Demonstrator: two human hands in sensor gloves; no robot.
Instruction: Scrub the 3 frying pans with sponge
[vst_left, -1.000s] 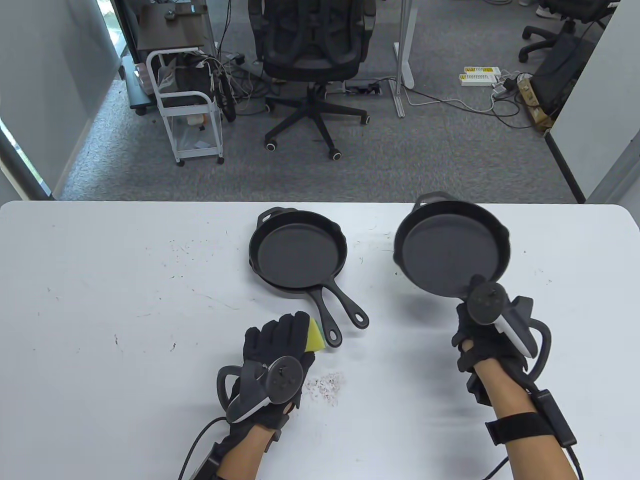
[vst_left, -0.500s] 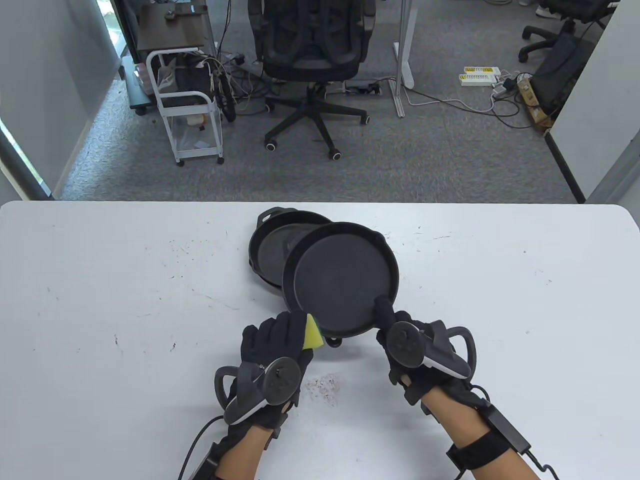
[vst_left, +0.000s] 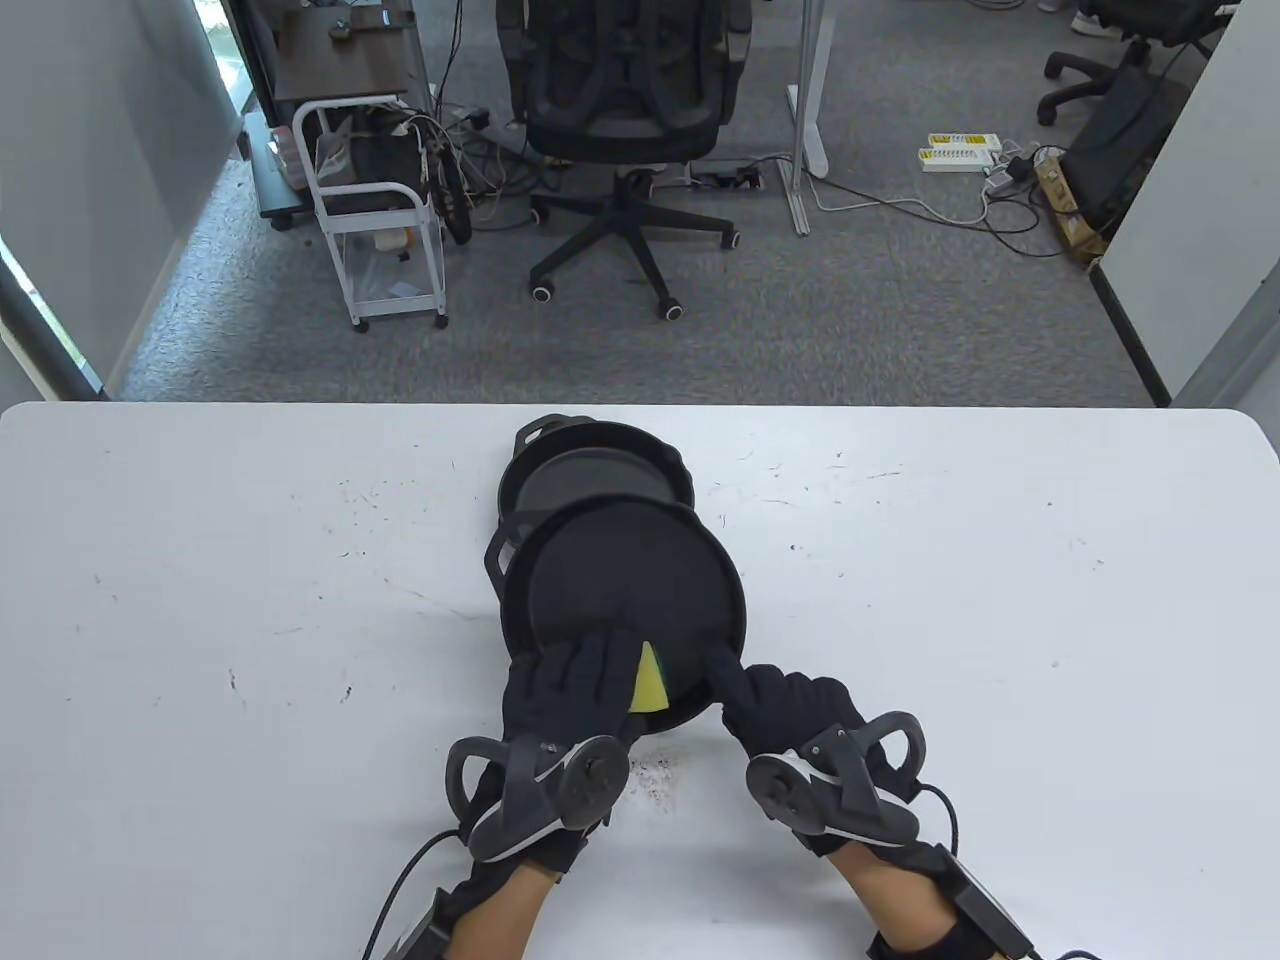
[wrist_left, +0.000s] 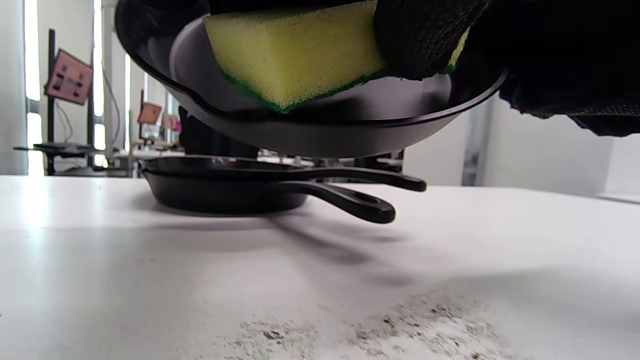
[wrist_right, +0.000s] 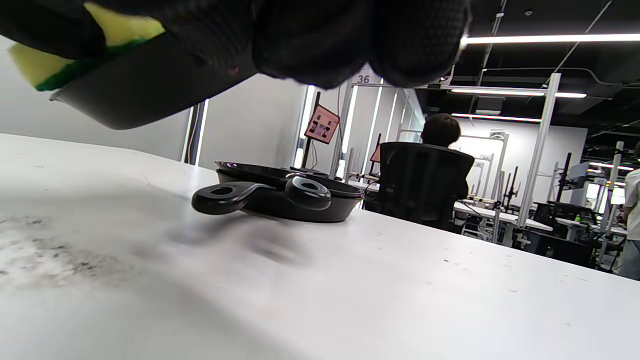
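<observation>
An open office lies beyond a white table (vst_left: 200, 600), with a white wire cart (vst_left: 375, 215) and a black office chair (vst_left: 625, 110) on the grey carpet behind it. Everything below is placed relative to the stacked pans (vst_left: 590, 470), two black frying pans nested one in the other near the table's far middle; the left wrist view shows both resting flat with their handles side by side.

Just in front of that stack and towards the person, the left hand (vst_left: 575, 700) curls its fingers over a yellow and green sponge (vst_left: 652, 682), the thumb pinching it, with the green face down on the inner floor of the third pan. That lifted pan (vst_left: 625, 590) hangs above the table in front of the stack, clear of it, tilted a little towards the person. To the right of the sponge, the right hand (vst_left: 790, 700) is wrapped around the pan's handle, fingers closed tight on it.

A patch of dark crumbs (vst_left: 655, 775) lies on the table nearer the person, between the two wrists.

This looks like the start of scrubbing one pan, with the nested pair untouched for now. The next move likely calls for a firm hold on the handle while the sponge is pressed down and swept around the pan's floor and rim.
</observation>
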